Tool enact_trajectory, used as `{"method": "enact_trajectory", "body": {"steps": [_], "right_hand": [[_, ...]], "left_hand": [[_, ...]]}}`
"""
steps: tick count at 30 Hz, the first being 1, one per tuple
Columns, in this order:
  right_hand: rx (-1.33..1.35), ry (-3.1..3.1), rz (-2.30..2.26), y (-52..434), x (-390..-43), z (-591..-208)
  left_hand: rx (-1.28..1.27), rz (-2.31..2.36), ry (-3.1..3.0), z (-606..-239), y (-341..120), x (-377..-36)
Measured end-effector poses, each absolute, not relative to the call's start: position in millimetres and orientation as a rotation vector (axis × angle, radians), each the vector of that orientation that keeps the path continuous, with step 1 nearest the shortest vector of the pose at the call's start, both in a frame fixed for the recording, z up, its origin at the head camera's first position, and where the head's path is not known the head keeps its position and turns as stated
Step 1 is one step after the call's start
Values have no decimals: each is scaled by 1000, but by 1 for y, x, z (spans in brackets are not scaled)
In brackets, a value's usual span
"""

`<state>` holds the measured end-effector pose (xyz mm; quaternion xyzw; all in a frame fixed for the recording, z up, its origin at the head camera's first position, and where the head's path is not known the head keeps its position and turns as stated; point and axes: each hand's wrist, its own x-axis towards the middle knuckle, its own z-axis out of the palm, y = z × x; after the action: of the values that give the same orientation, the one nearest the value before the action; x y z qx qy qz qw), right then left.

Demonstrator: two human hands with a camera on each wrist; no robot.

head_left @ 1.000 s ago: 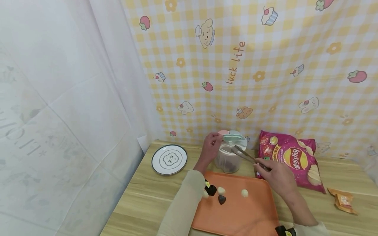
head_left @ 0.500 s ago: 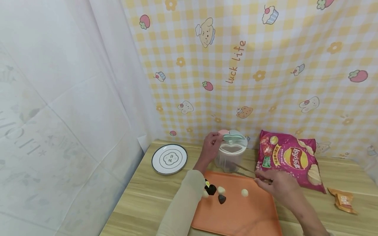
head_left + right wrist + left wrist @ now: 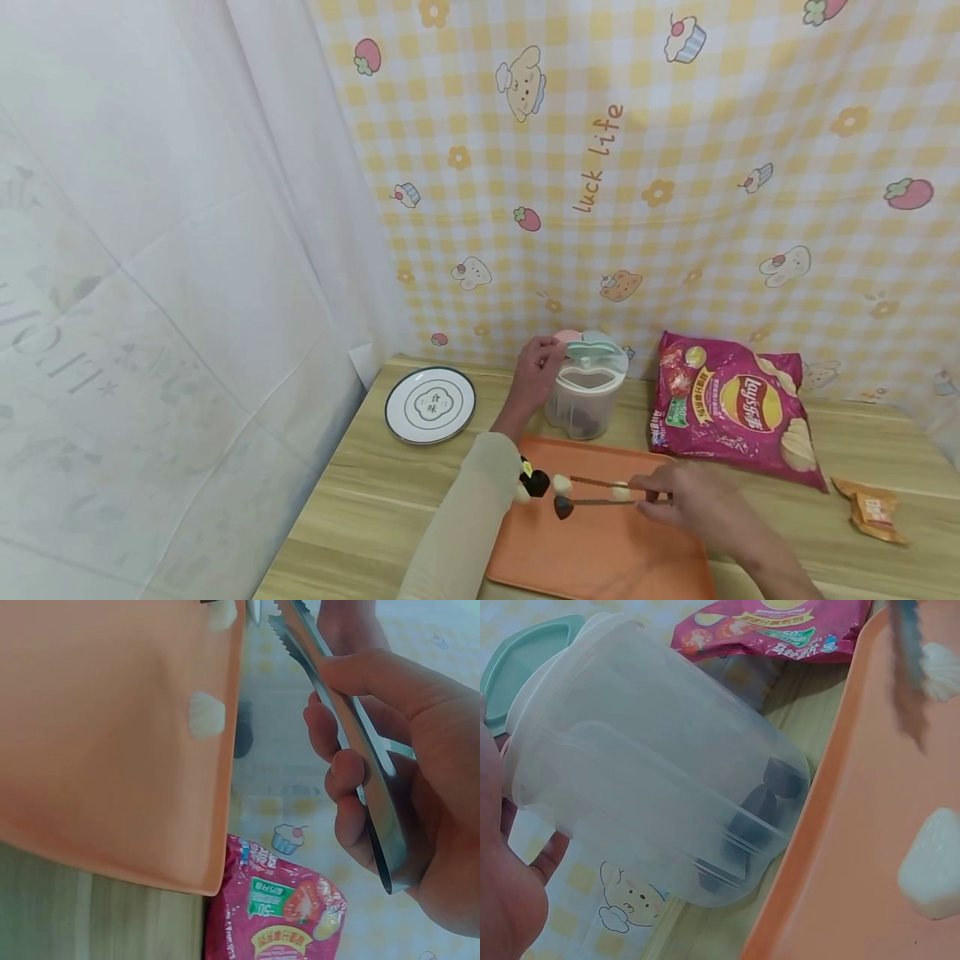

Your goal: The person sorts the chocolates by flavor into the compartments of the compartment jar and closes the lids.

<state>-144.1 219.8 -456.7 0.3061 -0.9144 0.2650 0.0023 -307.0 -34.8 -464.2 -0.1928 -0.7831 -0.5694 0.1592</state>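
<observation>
My left hand point(image 3: 538, 367) pinches the raised green lid point(image 3: 532, 660) of a clear plastic jar point(image 3: 581, 408). Several dark pieces point(image 3: 754, 814) lie at the jar's bottom. My right hand point(image 3: 697, 500) holds metal tongs point(image 3: 367, 772) low over the orange tray point(image 3: 600, 558), their arms spread apart. In the head view, the tong tips end close beside a white shell-like piece point(image 3: 562, 485) and a dark piece point(image 3: 563, 507); whether they touch is unclear. Another white piece point(image 3: 620, 492) sits behind the tongs, and one more point(image 3: 521, 494) is partly covered by the left wrist.
A purple chip bag point(image 3: 735, 408) leans at the back right beside the jar. Farther right lies a small orange packet point(image 3: 872, 510). To the left is a white plate point(image 3: 431, 406) with a dark rim. A checked curtain point(image 3: 637, 275) hangs behind the wooden table point(image 3: 360, 500).
My right hand has brought the tongs from the jar's opening down and forward over the tray, and their arms have spread. My left hand stays on the lid.
</observation>
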Motion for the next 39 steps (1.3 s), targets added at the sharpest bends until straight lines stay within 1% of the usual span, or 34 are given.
{"method": "enact_trajectory", "body": {"steps": [12,19,39], "right_hand": [[1032,-2881,917,213,-144,-471],[1068,-2872,876,209,-145,-475],[1031,-2871,779,202,-144,-480]], "left_hand": [[-566,-1624,-2231,-463,-35,-306],[-558,-1633,-2219,-464,-35,-307],[-568,-1649,-2201,-464,-35,-306]]}}
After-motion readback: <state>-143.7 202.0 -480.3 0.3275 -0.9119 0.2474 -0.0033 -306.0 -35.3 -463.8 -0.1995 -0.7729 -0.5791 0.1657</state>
